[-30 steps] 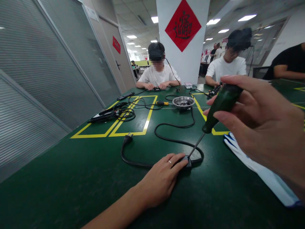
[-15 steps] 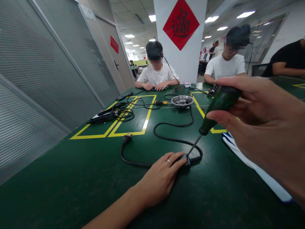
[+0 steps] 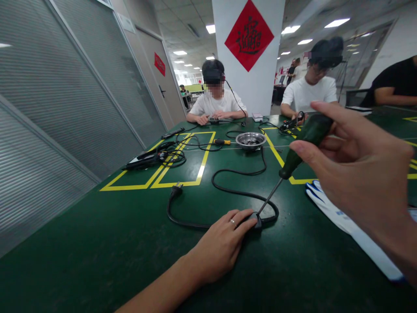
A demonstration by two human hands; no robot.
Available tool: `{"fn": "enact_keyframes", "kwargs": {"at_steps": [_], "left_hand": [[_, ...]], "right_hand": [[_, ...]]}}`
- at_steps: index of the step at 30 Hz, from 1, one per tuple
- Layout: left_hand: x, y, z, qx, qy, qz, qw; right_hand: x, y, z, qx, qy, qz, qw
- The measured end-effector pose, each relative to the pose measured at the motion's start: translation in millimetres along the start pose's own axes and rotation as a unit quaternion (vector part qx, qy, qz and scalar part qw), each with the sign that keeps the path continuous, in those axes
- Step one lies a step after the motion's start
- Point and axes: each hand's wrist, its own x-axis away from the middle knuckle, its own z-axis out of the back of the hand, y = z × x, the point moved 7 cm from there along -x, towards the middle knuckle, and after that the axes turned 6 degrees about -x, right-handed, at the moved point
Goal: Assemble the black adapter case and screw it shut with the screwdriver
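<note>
The thumb and index finger of the right hand (image 3: 301,139) have shifted a little toward the butt of the green-handled screwdriver (image 3: 295,161) since half a second ago; its tip has stayed at the black inline box (image 3: 257,221) on the power cord (image 3: 239,192). From where I stand, the right fingers pinch the handle, the blade slanting down to the box. The left hand (image 3: 224,237) lies low, two fingers slightly apart on top of the box; its thumb is hidden, so I can't tell whether it pinches.

The box sits on the green worktop (image 3: 97,243), well in from the left edge by the glazed partition (image 3: 81,87). That leaves the left forearm room to swing outward. The right side is tighter: a white glove with blue trim (image 3: 345,221) lies partly behind the right hand and wrist. Ahead, the cord loops toward the steel bowl (image 3: 250,140), while its two-pin plug (image 3: 177,189) lies left of the box, near a yellow tape line (image 3: 176,184).

The bowl holds small dark pieces, too tiny to make out. A yellow-and-black screwdriver (image 3: 222,142) points at its rim, and a tangle of black cables (image 3: 163,157) lies near the worktop's left edge.
</note>
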Motion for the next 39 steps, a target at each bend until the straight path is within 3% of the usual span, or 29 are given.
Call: {"fn": "enact_keyframes", "kwargs": {"at_steps": [5, 10, 15, 20, 25, 30, 35, 39], "left_hand": [[0, 0, 0.3, 0.009, 0.004, -0.002, 1.0], [0, 1, 1.3, 0.014, 0.006, -0.004, 1.0], [-1, 0, 3.1, 0.014, 0.009, -0.002, 1.0], [0, -1, 3.4, 0.016, 0.009, 0.002, 1.0], [1, 0, 2.0, 0.014, 0.003, 0.004, 1.0], [0, -1, 1.8, 0.02, 0.002, 0.006, 1.0], [0, 0, 3.3, 0.023, 0.009, 0.005, 1.0], [-2, 0, 3.9, 0.023, 0.018, 0.01, 1.0]], "right_hand": [[2, -14, -10, -0.108, -0.103, 0.012, 0.989], [0, -31, -9, -0.086, -0.077, 0.049, 0.992], [2, -23, -17, -0.118, -0.135, 0.033, 0.983], [2, -23, -12, -0.113, -0.069, 0.05, 0.99], [-4, -17, -20, -0.125, -0.118, 0.023, 0.985], [-6, -8, -12, -0.151, -0.069, 0.023, 0.986], [0, -9, -19, -0.182, -0.142, -0.004, 0.973], [-2, -14, -11, -0.166, -0.1, 0.028, 0.981]]}}
